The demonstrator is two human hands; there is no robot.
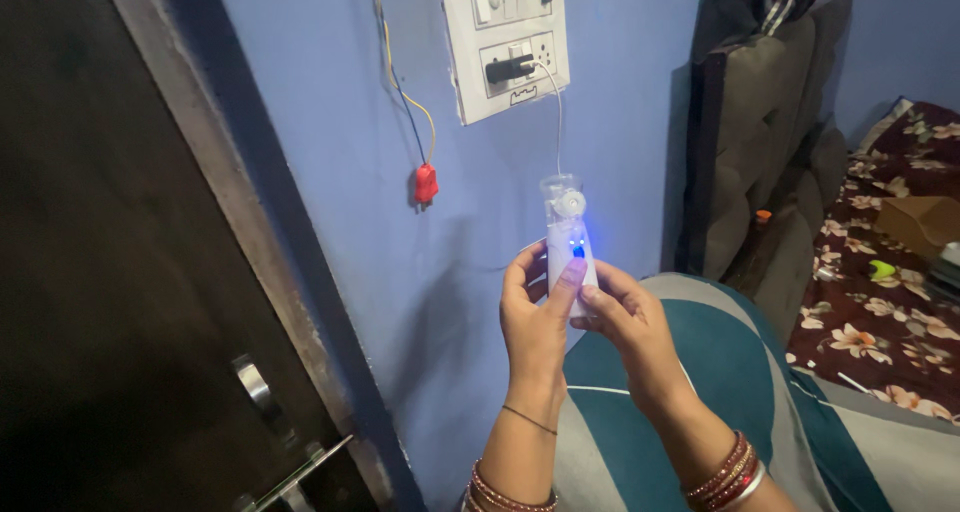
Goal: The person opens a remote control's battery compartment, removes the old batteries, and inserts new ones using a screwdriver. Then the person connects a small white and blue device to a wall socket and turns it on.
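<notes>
A small white handheld device [567, 234] with a clear cap on top and a glowing blue light stands upright in front of a blue wall. My left hand [534, 317] grips its lower body, with the thumb pressed on the front just below the light. My right hand [620, 312] holds the device from the right side, fingers touching its base. A thin white cable [557, 112] runs from the device up to a black plug [508, 69] in a white wall socket panel [505, 37].
A dark door [120, 272] with a metal handle [290, 472] fills the left. Loose wires end in a red connector [426, 184] on the wall. At the right are a padded headboard [760, 132], a floral bedcover [880, 312] with a cardboard box [925, 222], and a teal striped pillow [740, 372].
</notes>
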